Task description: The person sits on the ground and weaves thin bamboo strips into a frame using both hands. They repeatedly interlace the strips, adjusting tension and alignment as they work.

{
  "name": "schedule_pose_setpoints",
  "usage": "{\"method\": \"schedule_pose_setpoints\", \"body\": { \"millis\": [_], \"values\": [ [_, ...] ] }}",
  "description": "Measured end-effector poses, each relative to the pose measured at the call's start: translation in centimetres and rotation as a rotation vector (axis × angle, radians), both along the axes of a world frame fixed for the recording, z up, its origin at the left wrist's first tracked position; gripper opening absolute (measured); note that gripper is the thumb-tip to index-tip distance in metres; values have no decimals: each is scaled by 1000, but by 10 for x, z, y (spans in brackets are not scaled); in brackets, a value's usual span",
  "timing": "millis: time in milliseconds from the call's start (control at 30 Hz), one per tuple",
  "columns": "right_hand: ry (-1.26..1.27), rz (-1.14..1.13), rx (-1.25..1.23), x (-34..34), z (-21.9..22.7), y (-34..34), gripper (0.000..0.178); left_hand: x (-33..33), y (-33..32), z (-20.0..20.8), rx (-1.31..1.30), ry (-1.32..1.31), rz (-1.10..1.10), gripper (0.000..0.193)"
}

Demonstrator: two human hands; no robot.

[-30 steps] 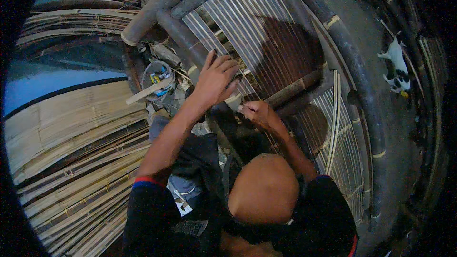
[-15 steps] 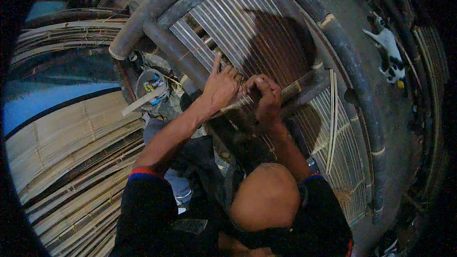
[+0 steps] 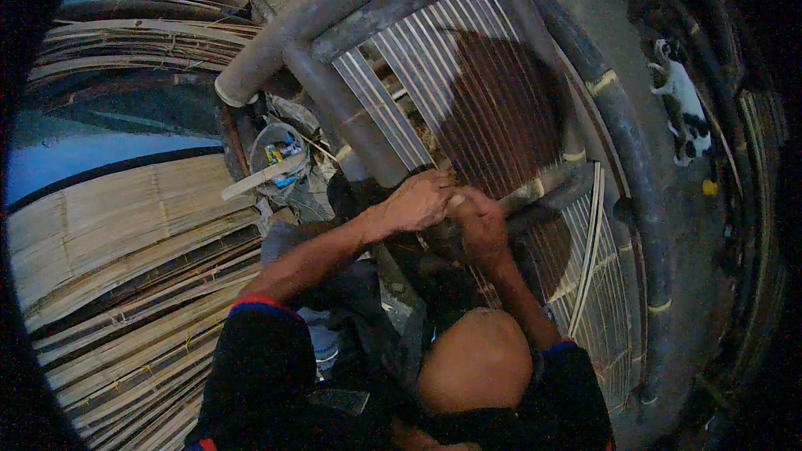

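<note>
Left hand: The person's left hand [image 3: 418, 203] reached in from the left, back uppermost, fingers bent just below the lower end of a narrow band of slats [image 3: 380, 108].
Right hand: The right hand [image 3: 483, 224] was curled up right against it; the two met at the fingers. From where I stood I couldn't tell whether anything thin was pinched between them.
Slats: The narrow band and a wider panel of slats [image 3: 430, 54] lay side by side within the dark bamboo frame [image 3: 338, 121], ahead of the person, with an open gap between them.
Crossbar: A bamboo crossbar [image 3: 526, 194] ran off to the right of the right hand, at the wide panel's lower end.
Fingerwork: It looked like close work at the slat ends, best done, I judged, with one hand steadying while the other made small, even pulls.
Spacing: Slats that thin seemed likely to twist or splay under a hard tug, so keeping them flat and parallel mattered.
View: The fingers covered their own work, and a slight lift of the left wrist would have helped.
Loose strips: Two pale strips [image 3: 590, 255] lay over the lower slat panel [image 3: 616, 292], clear of the right forearm.
Bucket: A bucket [image 3: 266, 137] of odds and ends stood left of the frame, clear of both hands.
</note>
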State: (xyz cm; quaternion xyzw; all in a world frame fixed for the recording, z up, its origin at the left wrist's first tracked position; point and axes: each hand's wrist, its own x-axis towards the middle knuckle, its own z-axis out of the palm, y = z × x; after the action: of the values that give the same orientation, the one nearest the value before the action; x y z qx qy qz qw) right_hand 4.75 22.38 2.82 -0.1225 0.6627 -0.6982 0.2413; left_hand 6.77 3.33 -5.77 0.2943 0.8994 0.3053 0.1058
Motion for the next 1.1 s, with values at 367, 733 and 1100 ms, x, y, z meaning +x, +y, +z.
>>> {"method": "schedule_pose_setpoints", "body": {
  "millis": [367,733,1100],
  "values": [
    [930,247,459,-87,-24,-118,38,62,-22,89,-437,32,89,51],
    [681,94,247,-103,-39,-129,20,42,-86,144,-366,-97,429,42],
    [50,-47,-352,-84,-12,-107,28,-66,-57,128,-318,214,616,28]
  ]
}}
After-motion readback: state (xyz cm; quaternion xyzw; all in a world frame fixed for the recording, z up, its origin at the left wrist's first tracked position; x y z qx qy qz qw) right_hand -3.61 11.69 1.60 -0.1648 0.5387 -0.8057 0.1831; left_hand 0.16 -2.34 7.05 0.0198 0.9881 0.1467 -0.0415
